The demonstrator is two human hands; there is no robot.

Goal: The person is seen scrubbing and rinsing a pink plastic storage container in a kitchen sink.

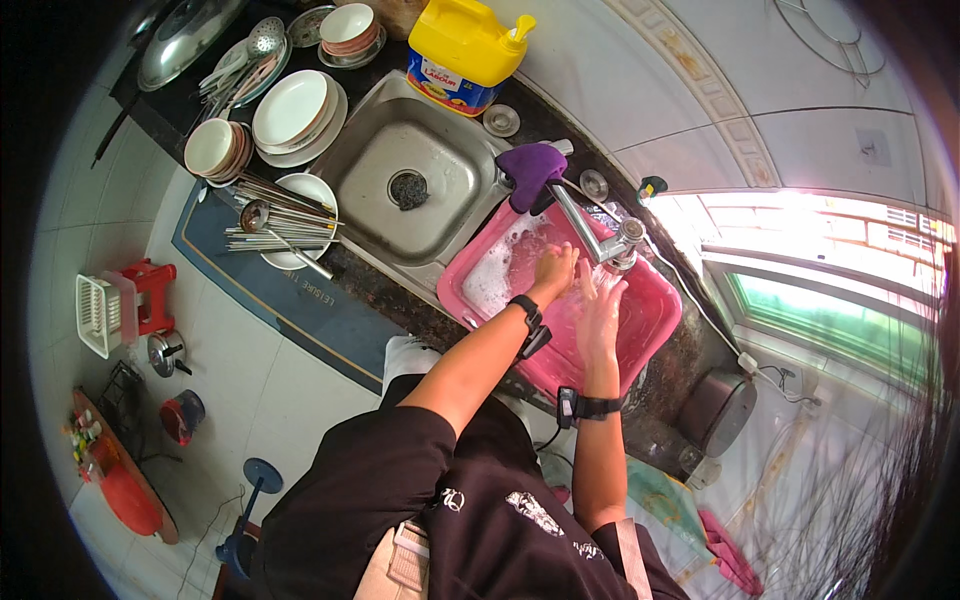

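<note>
A pink plastic basin (660, 304) with water and white suds stands on the counter beside the steel sink. My right hand (598, 304) is under the spout of the chrome faucet (581, 225), fingers extended, and water runs over it. Close on its left is my left hand (556, 270), above the sudsy water, its fingers bent; I see no object in either hand. A purple cloth (532, 171) hangs over the faucet fittings behind the basin. Both wrists wear black straps with small devices.
The steel sink (367, 142) has a dark scrubber (409, 191) at its drain. Stacked plates (291, 109), bowls (210, 148) and a plate of chopsticks with a ladle (259, 217) stand to the left. A yellow detergent jug (466, 45) is behind the sink, a dark bin (716, 412) at the right.
</note>
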